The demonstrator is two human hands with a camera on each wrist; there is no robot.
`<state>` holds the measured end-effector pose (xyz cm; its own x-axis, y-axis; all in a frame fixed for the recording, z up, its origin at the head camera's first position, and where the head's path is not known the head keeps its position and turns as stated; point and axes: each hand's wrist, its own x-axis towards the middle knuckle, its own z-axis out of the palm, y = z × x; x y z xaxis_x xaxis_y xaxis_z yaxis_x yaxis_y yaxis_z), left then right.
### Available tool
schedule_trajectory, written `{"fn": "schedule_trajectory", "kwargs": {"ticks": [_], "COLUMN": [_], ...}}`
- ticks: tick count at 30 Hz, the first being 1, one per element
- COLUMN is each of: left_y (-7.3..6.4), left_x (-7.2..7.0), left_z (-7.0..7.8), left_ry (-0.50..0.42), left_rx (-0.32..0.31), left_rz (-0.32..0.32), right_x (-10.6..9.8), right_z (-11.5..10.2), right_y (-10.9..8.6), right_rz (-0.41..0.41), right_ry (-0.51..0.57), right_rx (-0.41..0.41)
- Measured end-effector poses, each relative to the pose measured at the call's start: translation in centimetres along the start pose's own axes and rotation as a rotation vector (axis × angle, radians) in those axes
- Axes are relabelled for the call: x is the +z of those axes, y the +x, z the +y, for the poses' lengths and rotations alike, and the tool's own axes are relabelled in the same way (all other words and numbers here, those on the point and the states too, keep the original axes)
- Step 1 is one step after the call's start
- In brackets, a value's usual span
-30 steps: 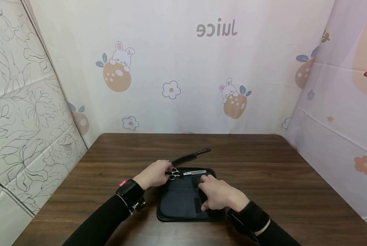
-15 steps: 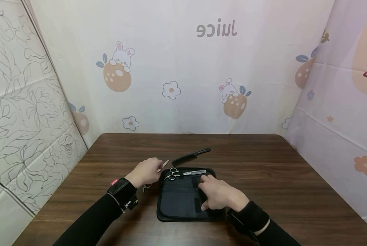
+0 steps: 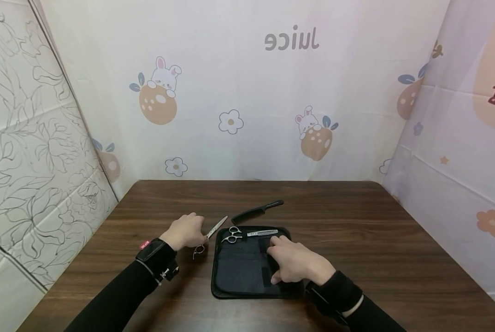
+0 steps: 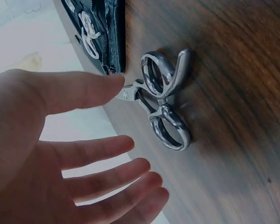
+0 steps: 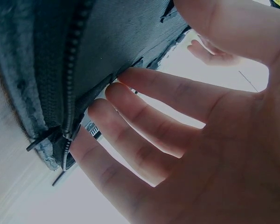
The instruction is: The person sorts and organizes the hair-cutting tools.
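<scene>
A silver pair of scissors [image 3: 217, 226] lies on the table just left of an open black zip case [image 3: 237, 274]. My left hand [image 3: 187, 230] hovers beside these scissors with its fingers spread and nothing held. In the left wrist view, the scissors' finger rings [image 4: 171, 128] show past the thumb, which overlaps the blades. Thinning scissors [image 3: 262, 233] lie across the far part of the case, tucked under a dark strap. Fingertips of my right hand [image 3: 295, 260] rest on the case's right side. The right wrist view shows those extended fingers against the case's zipped edge [image 5: 72, 70].
A black comb [image 3: 251, 214] with a handle lies behind the case. The brown wooden table [image 3: 355, 221] extends around these things. Printed cloth [image 3: 247, 83] hangs along the back and both sides.
My left hand has moved left from the case's far left corner. The scissors beside the case, first covered, now show, and the hand has released them. My right hand stays put.
</scene>
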<state>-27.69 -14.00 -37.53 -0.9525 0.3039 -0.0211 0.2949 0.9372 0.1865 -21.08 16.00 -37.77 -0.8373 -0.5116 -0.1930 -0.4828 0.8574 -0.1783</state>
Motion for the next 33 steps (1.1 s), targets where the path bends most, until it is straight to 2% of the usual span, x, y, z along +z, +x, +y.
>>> {"fn": "schedule_trajectory", "kwargs": {"ticks": [7, 12, 19, 28, 33], "left_y": [0.1, 0.1, 0.5, 0.6, 0.9], "left_x": [0.6, 1.3, 1.4, 1.1, 1.0], "left_z": [0.2, 0.6, 0.8, 0.6, 0.2], "left_ry": [-0.021, -0.016, -0.009, -0.014, -0.047], "left_rx": [-0.009, 0.018, 0.036, 0.054, 0.033], "left_rz": [-0.049, -0.031, -0.020, -0.069, -0.114], "right_x": [0.0, 0.0, 0.0, 0.0, 0.0], "right_z": [0.1, 0.0, 0.0, 0.1, 0.1], "right_y": [0.0, 0.0, 0.0, -0.1, -0.1], "right_rz": [0.002, -0.005, -0.005, -0.005, -0.004], "right_ry": [0.005, 0.004, -0.001, 0.015, 0.014], "right_rx": [-0.007, -0.004, -0.011, -0.013, -0.012]}}
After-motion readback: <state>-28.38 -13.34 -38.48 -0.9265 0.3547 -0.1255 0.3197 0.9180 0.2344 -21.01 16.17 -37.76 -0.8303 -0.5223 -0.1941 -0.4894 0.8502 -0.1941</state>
